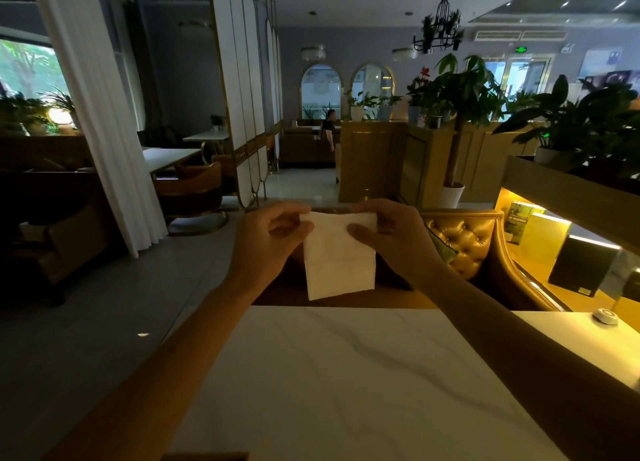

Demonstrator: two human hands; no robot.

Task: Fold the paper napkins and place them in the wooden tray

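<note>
Restaurant or café dining room, dimly lit; the setting is indicated by several white-topped dining tables set with upholstered armchairs along the left side; booths are divided by arched white screens with gold trim; a tufted gold leather bench is placed beyond the near marble-patterned table; potted plants are ranged on wooden partitions; a black chandelier is hung from the ceiling; a green exit sign is mounted over glass doors; a call button is seen on the table's right edge; a seated person is visible in a far booth.
</note>
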